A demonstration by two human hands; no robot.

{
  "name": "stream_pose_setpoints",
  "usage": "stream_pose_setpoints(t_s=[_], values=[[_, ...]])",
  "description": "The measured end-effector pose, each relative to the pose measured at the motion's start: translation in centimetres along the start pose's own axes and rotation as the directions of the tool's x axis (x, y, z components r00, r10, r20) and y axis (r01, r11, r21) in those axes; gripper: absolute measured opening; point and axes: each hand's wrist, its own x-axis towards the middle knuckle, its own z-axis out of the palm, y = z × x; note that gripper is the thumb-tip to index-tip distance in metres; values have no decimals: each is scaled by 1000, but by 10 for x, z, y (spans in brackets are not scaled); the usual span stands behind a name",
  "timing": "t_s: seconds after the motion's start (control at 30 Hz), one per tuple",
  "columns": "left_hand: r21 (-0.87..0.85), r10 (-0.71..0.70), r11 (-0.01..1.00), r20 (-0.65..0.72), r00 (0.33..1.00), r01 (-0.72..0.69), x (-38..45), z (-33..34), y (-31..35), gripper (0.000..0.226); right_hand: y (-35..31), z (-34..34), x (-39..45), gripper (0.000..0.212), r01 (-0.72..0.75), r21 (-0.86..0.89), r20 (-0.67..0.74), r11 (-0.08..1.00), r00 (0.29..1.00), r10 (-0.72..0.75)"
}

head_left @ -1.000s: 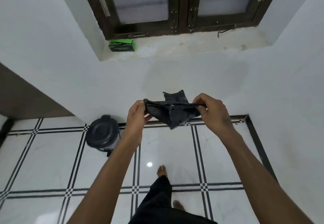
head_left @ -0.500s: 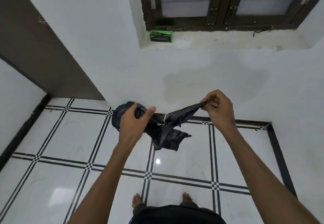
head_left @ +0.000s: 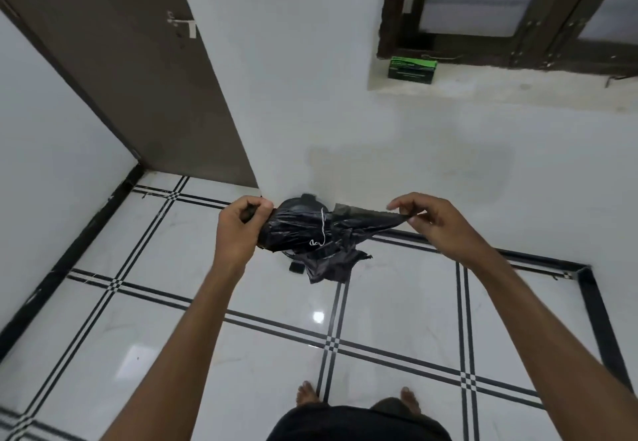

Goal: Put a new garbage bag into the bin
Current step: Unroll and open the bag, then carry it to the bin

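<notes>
A crumpled black garbage bag (head_left: 310, 233) with a thin white string on it is stretched between both hands at chest height. My left hand (head_left: 238, 230) grips its left end in a closed fist. My right hand (head_left: 428, 221) pinches its right corner between thumb and fingers. The black bin (head_left: 298, 203) with its lid down stands on the floor by the wall, right behind the bag and mostly hidden by it; its foot pedal (head_left: 296, 268) shows below.
A brown door (head_left: 138, 71) stands at the left. A green box (head_left: 411, 68) sits on the window sill at the upper right. White floor tiles with black lines spread around my bare feet (head_left: 305, 397).
The view has swung left, so the bin now sits straight behind the bag. My hands have pulled the bag wider apart, and my left hand has closed into a fist on its end.
</notes>
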Motion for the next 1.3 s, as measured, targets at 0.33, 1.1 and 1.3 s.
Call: stream_pose_setpoints(t_s=[0.33, 1.1, 1.3], values=[[236, 164, 943, 281, 946, -234, 63, -75, -14, 26, -12, 50, 52, 44, 142, -553, 55, 821, 989, -134], [-549, -538, 672, 100, 837, 498, 193, 7, 18, 28, 47, 64, 177, 25, 109, -557, 198, 823, 980, 4], [-352, -462, 805, 133, 877, 478, 208, 33, 15, 27, 25, 96, 205, 20, -88, -173, 11, 981, 996, 91]])
